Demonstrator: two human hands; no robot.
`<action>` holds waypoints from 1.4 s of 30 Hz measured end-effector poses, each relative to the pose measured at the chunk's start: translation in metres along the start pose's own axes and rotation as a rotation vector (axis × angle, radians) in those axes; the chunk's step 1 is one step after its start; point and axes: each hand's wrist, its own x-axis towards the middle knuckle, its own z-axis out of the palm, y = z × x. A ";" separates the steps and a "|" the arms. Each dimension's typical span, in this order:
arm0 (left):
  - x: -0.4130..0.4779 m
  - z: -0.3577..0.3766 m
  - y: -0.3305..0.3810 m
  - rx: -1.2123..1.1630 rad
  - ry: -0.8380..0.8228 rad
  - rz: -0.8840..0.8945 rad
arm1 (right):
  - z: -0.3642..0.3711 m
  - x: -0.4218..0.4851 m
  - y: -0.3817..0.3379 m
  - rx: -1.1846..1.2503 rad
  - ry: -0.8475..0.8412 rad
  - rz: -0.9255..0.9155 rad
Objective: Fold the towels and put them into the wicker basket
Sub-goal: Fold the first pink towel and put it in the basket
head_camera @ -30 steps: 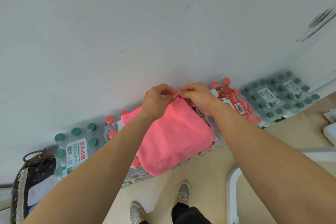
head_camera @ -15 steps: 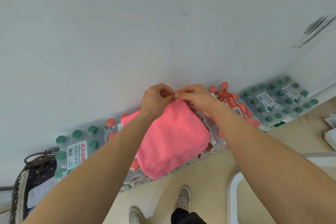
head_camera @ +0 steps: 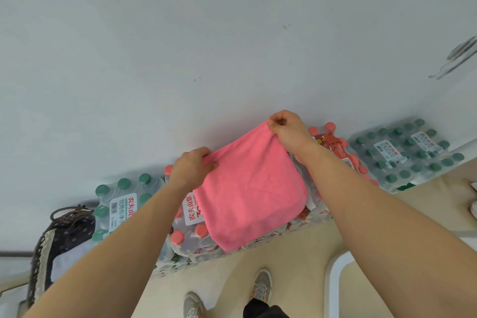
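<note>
At far left a dark bag [head_camera: 64, 235] is seen beside water bottles [head_camera: 124, 204]. One top corner of the pink towel [head_camera: 253, 188] is pinched by the left hand [head_camera: 192, 166], the other by the right hand [head_camera: 289, 131]; the towel is held in the air before the bottles.

The person's arms are bare. The left forearm [head_camera: 116, 266] and the right forearm [head_camera: 387, 227] show uncovered skin from the wrist to the frame's edge, and the left hand [head_camera: 192, 166] and right hand [head_camera: 289, 131] are bare as well. On the feet are low lace-up trainers of grey-beige mesh with pale laces. The right trainer [head_camera: 262, 286] carries small orange accents along its side, and the left trainer [head_camera: 193, 304] shows an orange touch near its lower edge. A black trouser leg [head_camera: 263, 311] of plain cloth covers the right trainer's heel end.
</note>
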 end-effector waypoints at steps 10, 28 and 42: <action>-0.029 -0.040 -0.045 -0.482 -0.090 -0.228 | -0.002 0.002 -0.009 -0.118 0.139 0.002; -0.115 -0.163 -0.056 -0.747 0.347 -0.061 | 0.029 -0.098 -0.118 -0.038 0.209 -0.210; -0.182 -0.174 -0.089 -0.678 0.392 0.040 | 0.064 -0.179 -0.095 -0.176 0.208 -0.204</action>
